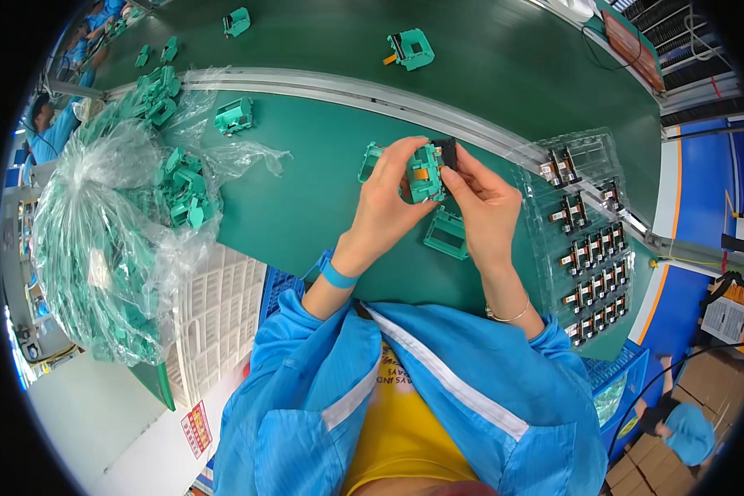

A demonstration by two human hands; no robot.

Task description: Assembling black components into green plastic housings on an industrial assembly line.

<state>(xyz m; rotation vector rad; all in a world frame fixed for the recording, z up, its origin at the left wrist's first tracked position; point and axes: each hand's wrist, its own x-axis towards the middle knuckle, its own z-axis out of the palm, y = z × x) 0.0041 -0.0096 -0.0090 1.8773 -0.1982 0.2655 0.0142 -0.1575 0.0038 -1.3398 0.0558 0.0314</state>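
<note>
Over the green work mat, my left hand (384,194) is closed around a green plastic housing (428,175) with an orange strip on it. My right hand (486,198) pinches a small black part (447,152) against the housing's right side. How far the two fit together is hidden by my fingers. One green frame (446,233) lies on the mat just below my hands. Another green housing (370,160) shows partly behind my left hand.
A clear bag (99,248) full of green housings bulges at the left by a white crate (219,318). To the right, a clear tray (531,186) holds several black parts (593,248) with orange strips. A metal rail (364,97) separates the mat from a dark green belt carrying housings (412,50).
</note>
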